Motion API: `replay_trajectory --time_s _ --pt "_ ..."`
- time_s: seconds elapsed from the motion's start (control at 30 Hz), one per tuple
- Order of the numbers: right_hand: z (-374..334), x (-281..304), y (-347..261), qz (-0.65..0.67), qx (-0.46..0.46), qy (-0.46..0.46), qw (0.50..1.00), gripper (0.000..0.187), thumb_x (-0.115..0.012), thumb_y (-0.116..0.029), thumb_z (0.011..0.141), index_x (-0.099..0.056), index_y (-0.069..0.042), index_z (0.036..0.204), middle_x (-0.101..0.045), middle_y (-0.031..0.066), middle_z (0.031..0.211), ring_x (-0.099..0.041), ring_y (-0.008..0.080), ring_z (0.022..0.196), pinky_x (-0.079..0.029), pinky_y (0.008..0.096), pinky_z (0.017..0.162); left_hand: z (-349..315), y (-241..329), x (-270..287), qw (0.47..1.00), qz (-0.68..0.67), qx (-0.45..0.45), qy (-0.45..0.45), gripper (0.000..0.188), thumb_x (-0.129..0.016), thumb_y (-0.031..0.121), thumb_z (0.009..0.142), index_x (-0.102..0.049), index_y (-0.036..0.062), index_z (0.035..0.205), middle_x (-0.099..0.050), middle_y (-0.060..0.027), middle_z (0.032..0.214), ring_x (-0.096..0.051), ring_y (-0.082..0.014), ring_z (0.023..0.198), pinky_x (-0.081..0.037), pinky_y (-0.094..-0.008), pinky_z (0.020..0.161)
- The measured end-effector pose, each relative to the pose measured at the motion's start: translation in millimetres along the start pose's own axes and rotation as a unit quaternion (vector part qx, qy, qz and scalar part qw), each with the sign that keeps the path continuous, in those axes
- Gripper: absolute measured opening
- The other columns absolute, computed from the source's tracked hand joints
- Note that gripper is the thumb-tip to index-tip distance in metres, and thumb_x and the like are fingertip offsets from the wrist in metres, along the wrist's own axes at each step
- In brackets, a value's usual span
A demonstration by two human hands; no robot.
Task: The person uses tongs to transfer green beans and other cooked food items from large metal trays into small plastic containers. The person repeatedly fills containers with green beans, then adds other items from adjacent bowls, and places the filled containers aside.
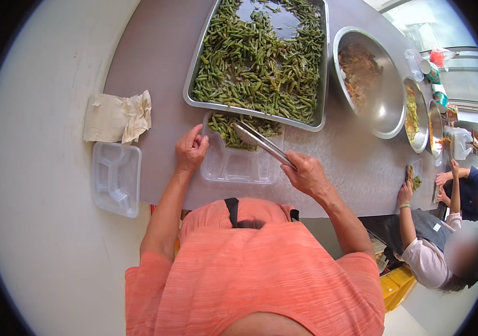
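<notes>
A clear plastic compartment container lies on the table right in front of me. Cut green beans fill its far compartment, and the near compartments show bare plastic. My left hand is closed on the container's left rim, thumb and fingers pinching it. Metal tongs are gripped in my right hand. Their tips reach down to the beans in the far compartment; whether beans are between them I cannot tell. Just beyond stands a large metal tray of cut green beans, its near edge partly over the container.
A metal bowl of brownish food stands right of the tray, with smaller food bowls beyond. At left are crumpled brown paper and another compartment container. Two co-workers handle food along the right side.
</notes>
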State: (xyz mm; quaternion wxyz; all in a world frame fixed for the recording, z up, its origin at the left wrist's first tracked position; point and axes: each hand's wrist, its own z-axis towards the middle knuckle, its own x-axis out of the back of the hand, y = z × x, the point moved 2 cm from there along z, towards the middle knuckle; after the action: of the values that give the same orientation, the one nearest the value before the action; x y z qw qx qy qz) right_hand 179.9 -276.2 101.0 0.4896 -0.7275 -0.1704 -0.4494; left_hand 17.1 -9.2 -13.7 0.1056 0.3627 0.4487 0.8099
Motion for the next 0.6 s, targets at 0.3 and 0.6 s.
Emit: replay_trajectory --time_s 0.3,0.6 --pt "14.9 23.3 0.9 -0.039 0.015 0.023 0.999 0.025 -0.067 -0.018 0.082 -0.049 -0.006 0.095 -0.06 0.0165 0.073 -0.061 0.038 0.064 -0.049 0.0458 0.054 -6.6 -11.4 2.6 0.997 -0.043 0.043 -0.042 0.037 -0.069 0.001 0.071 -0.064 0.0049 0.107 -0.053 -0.0009 0.061 -0.045 -0.0107 0.046 -0.041 -0.0256 0.046" --pt "126.5 70.2 66.3 -0.204 -0.125 0.166 0.956 0.02 -0.065 -0.019 0.082 -0.054 -0.004 0.089 -0.065 0.019 0.078 -0.067 0.0355 0.071 -0.053 0.0451 0.061 -1.7 -1.0 4.8 0.997 -0.04 0.034 -0.054 0.036 -0.069 0.0 0.071 -0.063 0.0037 0.106 -0.052 -0.0017 0.06 -0.044 -0.0121 0.046 -0.041 -0.027 0.047"
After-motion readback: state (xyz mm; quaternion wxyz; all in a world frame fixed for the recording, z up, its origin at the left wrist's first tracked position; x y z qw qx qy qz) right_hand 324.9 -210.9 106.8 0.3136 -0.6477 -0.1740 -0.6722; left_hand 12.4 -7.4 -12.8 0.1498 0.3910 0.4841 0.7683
